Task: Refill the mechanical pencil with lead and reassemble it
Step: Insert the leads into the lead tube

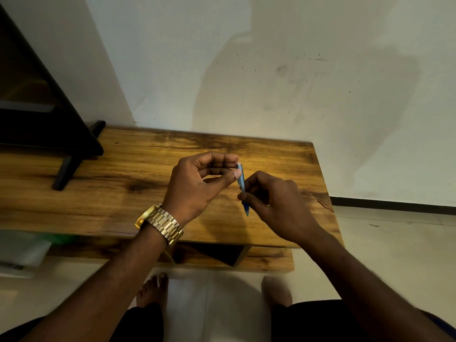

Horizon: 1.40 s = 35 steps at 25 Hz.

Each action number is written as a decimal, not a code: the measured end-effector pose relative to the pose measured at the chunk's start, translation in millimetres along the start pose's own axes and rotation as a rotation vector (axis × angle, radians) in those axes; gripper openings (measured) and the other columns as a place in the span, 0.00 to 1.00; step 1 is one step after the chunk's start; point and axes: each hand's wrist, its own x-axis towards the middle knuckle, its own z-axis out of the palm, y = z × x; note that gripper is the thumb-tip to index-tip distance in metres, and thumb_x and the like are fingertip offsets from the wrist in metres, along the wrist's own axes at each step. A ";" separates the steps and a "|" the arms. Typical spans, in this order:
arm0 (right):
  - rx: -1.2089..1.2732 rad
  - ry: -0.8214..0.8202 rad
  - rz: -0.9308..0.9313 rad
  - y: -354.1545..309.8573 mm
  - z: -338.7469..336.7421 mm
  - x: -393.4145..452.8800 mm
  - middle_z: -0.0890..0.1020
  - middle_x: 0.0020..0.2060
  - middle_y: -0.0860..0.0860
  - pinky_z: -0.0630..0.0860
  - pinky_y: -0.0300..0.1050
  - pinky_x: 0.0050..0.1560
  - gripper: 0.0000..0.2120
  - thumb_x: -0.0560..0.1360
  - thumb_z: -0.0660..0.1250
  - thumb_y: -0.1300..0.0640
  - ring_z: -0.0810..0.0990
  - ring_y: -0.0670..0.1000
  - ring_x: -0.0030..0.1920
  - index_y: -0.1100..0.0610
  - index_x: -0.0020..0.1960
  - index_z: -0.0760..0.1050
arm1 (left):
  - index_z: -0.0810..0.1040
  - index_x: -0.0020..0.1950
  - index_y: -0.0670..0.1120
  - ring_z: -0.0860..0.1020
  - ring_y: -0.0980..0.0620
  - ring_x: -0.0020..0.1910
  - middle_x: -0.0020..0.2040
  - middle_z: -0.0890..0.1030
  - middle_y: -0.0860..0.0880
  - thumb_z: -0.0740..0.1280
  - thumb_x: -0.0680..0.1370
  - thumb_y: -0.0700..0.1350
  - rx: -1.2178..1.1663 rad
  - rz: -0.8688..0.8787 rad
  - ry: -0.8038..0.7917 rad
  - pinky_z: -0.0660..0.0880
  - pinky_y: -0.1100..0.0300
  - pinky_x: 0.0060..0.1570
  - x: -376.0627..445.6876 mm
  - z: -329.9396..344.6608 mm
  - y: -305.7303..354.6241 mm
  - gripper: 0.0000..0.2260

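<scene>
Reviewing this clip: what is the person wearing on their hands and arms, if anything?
Both forearms are bare, with no sleeves in view, and neither the left hand nor the right hand wears a glove. The left wrist carries a gold-coloured metal watch with a linked bracelet band. No rings can be made out; the right wrist is bare.

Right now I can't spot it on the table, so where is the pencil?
In the head view the blue pencil is held above the wooden table, right of centre, between both hands: left hand at its top end, right hand gripping its middle.

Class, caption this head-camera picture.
Both hands hold a blue mechanical pencil above a wooden table, left hand at its top end.
</scene>
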 end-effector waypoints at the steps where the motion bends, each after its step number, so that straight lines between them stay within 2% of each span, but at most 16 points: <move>1: 0.028 0.024 0.016 -0.7 -1.1 0.8 0.89 0.46 0.45 0.78 0.27 0.45 0.06 0.82 0.74 0.56 0.88 0.40 0.46 0.55 0.58 0.82 | 0.88 0.60 0.51 0.89 0.55 0.54 0.54 0.90 0.54 0.80 0.76 0.46 -0.002 -0.019 0.029 0.86 0.55 0.54 4.3 -8.8 -1.2 0.12; 3: 0.125 0.105 0.059 -1.2 -5.6 3.6 0.89 0.46 0.45 0.82 0.32 0.47 0.05 0.82 0.74 0.55 0.88 0.40 0.47 0.53 0.57 0.82 | 0.88 0.58 0.52 0.89 0.55 0.50 0.51 0.90 0.54 0.79 0.78 0.47 0.096 -0.068 0.145 0.86 0.57 0.48 13.8 -36.2 -5.6 0.09; 4: 0.187 0.149 0.087 -1.0 -7.6 5.0 0.90 0.47 0.45 0.84 0.37 0.51 0.05 0.82 0.74 0.55 0.89 0.42 0.48 0.53 0.56 0.82 | 0.88 0.56 0.53 0.88 0.58 0.46 0.48 0.90 0.56 0.78 0.78 0.47 0.269 -0.082 0.179 0.85 0.61 0.43 17.2 -52.6 -11.3 0.07; 6: 0.290 0.212 0.145 -0.7 -9.9 7.9 0.90 0.49 0.48 0.87 0.52 0.56 0.05 0.82 0.73 0.54 0.90 0.45 0.51 0.53 0.56 0.82 | 0.88 0.52 0.55 0.85 0.61 0.40 0.46 0.88 0.58 0.79 0.77 0.46 0.705 -0.151 0.130 0.79 0.65 0.40 18.8 -77.6 -25.6 0.05; 8: 0.329 0.231 0.171 -1.8 -10.3 9.9 0.91 0.49 0.49 0.88 0.57 0.56 0.04 0.82 0.73 0.54 0.91 0.47 0.51 0.52 0.55 0.82 | 0.88 0.49 0.54 0.84 0.58 0.40 0.45 0.89 0.55 0.79 0.76 0.44 0.913 -0.249 0.025 0.80 0.62 0.43 16.6 -80.2 -40.6 0.05; 11: 0.348 0.227 0.178 -5.2 -11.3 10.2 0.91 0.47 0.47 0.88 0.55 0.56 0.02 0.82 0.73 0.55 0.90 0.45 0.50 0.50 0.54 0.82 | 0.90 0.50 0.52 0.87 0.52 0.46 0.46 0.89 0.52 0.78 0.76 0.45 0.944 -0.286 -0.093 0.85 0.54 0.51 15.2 -56.0 -53.6 0.04; 17: 0.360 0.230 0.177 -0.8 -20.4 9.4 0.90 0.47 0.48 0.88 0.55 0.56 0.02 0.81 0.73 0.54 0.90 0.45 0.50 0.50 0.53 0.82 | 0.89 0.50 0.54 0.87 0.50 0.49 0.47 0.89 0.51 0.79 0.76 0.53 1.089 -0.287 -0.116 0.85 0.49 0.51 20.2 -28.3 -67.9 0.05; 21: 0.366 0.210 0.175 -1.9 -21.4 10.3 0.90 0.47 0.49 0.88 0.54 0.55 0.04 0.82 0.73 0.55 0.90 0.46 0.49 0.53 0.55 0.82 | 0.87 0.49 0.53 0.87 0.44 0.52 0.49 0.88 0.48 0.76 0.78 0.51 1.231 -0.294 -0.156 0.84 0.47 0.52 23.2 -21.0 -68.1 0.03; 24: 0.371 0.197 0.178 -3.2 -19.7 10.0 0.90 0.47 0.50 0.88 0.56 0.56 0.04 0.82 0.73 0.56 0.90 0.48 0.50 0.53 0.56 0.82 | 0.83 0.48 0.49 0.86 0.43 0.52 0.50 0.86 0.46 0.72 0.81 0.51 1.342 -0.266 -0.187 0.84 0.48 0.50 20.1 -13.9 -64.7 0.07; 26: 0.367 0.185 0.179 -3.3 -17.5 9.7 0.90 0.47 0.50 0.87 0.57 0.56 0.03 0.82 0.73 0.56 0.90 0.48 0.50 0.54 0.55 0.82 | 0.82 0.47 0.48 0.86 0.47 0.50 0.48 0.87 0.49 0.72 0.81 0.50 1.183 -0.229 -0.152 0.84 0.50 0.49 16.9 -13.8 -57.3 0.07; 28: 0.345 0.170 0.170 -2.8 -14.5 9.5 0.90 0.47 0.50 0.88 0.56 0.55 0.03 0.82 0.73 0.56 0.90 0.48 0.49 0.53 0.55 0.82 | 0.84 0.47 0.50 0.87 0.54 0.43 0.42 0.87 0.53 0.75 0.79 0.48 0.747 -0.191 -0.063 0.86 0.54 0.45 12.5 -13.7 -45.6 0.04; 31: 0.255 0.132 0.132 -3.9 -6.9 10.1 0.90 0.44 0.47 0.86 0.42 0.48 0.02 0.81 0.74 0.55 0.89 0.44 0.45 0.50 0.54 0.82 | 0.85 0.52 0.49 0.89 0.52 0.44 0.45 0.90 0.49 0.77 0.78 0.45 0.030 -0.212 -0.001 0.87 0.55 0.43 7.8 -8.6 -19.7 0.04; 33: 0.207 0.105 0.096 -6.1 -1.2 9.1 0.90 0.43 0.46 0.83 0.34 0.44 0.03 0.81 0.75 0.55 0.89 0.42 0.44 0.49 0.53 0.82 | 0.86 0.54 0.48 0.90 0.50 0.47 0.48 0.91 0.47 0.78 0.78 0.44 -0.113 -0.167 0.064 0.86 0.56 0.46 8.5 -7.0 -10.7 0.06; 35: 0.184 0.088 0.063 -7.4 3.0 7.0 0.90 0.42 0.45 0.80 0.31 0.42 0.03 0.82 0.75 0.55 0.88 0.41 0.43 0.49 0.53 0.82 | 0.86 0.55 0.48 0.90 0.50 0.48 0.48 0.91 0.48 0.79 0.77 0.44 -0.089 -0.105 0.128 0.87 0.55 0.48 10.8 -7.6 -6.2 0.08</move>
